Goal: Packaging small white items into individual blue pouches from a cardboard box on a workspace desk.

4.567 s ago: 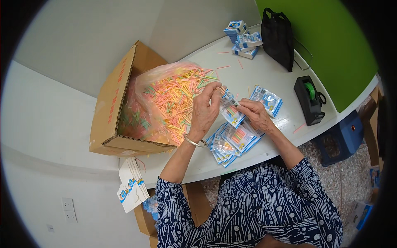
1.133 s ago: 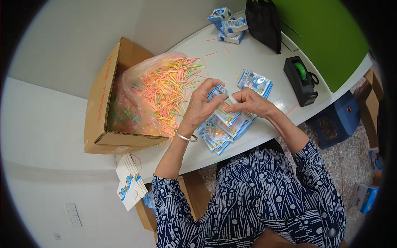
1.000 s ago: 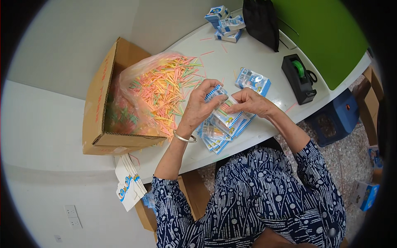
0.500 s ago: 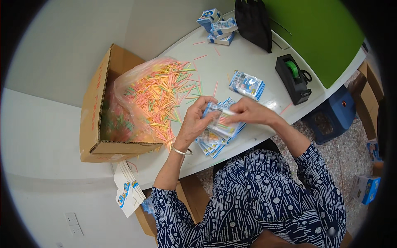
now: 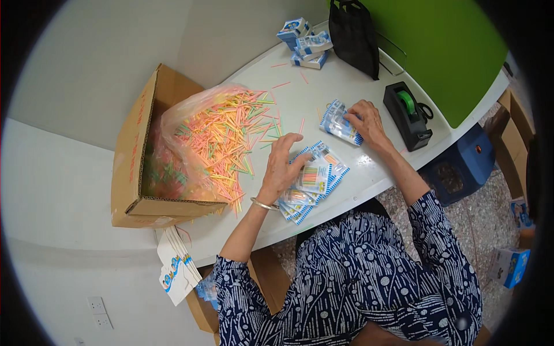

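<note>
Where both hands met a moment ago over one packet near the front edge of the table (image 5: 358, 81), now parted. Left hand (image 5: 283, 167) resting palm down on the fanned stack of blue-edged packets (image 5: 316, 176), fingers spread and slack, gripping nothing, fingertips reaching toward the loose coloured sticks (image 5: 231, 138) that spill from the clear plastic bag (image 5: 184, 115). Right hand (image 5: 365, 118) stretched out toward the table's middle, laid over a smaller pile of clear packets (image 5: 337, 124) well apart from the stack; fingers bent lightly over its far end, though cannot tell whether pinching a packet or only touching the top one. No packet held up between the hands any more: judging by that, laid down with the rest on the stack under the left hand.

Elsewhere nothing shifted on the table, only the view itself. Cardboard box (image 5: 135, 167) at the left edge, bag mouth open toward the hands. Black tape dispenser (image 5: 408, 115) just beyond the right hand, near the right edge. Small blue-and-white boxes (image 5: 306, 40) and a black bag (image 5: 355, 34) along the far edge, against the green panel (image 5: 450, 52).
</note>
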